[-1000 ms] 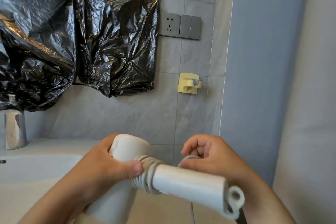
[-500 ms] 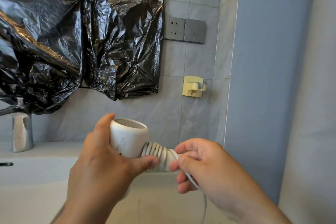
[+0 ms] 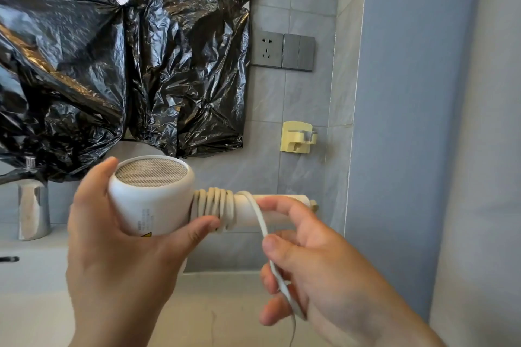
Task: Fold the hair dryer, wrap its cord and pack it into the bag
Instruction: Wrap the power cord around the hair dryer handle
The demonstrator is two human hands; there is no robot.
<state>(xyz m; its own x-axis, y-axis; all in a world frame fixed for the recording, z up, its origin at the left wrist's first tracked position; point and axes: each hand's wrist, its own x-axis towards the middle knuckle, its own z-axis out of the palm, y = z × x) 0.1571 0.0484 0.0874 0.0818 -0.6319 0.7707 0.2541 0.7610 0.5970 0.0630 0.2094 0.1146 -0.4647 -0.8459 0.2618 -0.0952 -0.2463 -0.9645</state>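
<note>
Fingers (image 3: 287, 203) of R hand (image 3: 332, 267) pinched the loose cord (image 3: 263, 224) right under the hair dryer (image 3: 149, 203) handle (image 3: 245, 213), lying level L-to-R, while L hand (image 3: 112, 256) clenched its head, thumb on coils (image 3: 214, 207).

Hair dryer (image 3: 149, 205) tilted mesh end up, cord (image 3: 215, 207) pulled downward, right hand (image 3: 324, 276) dropped lower
</note>
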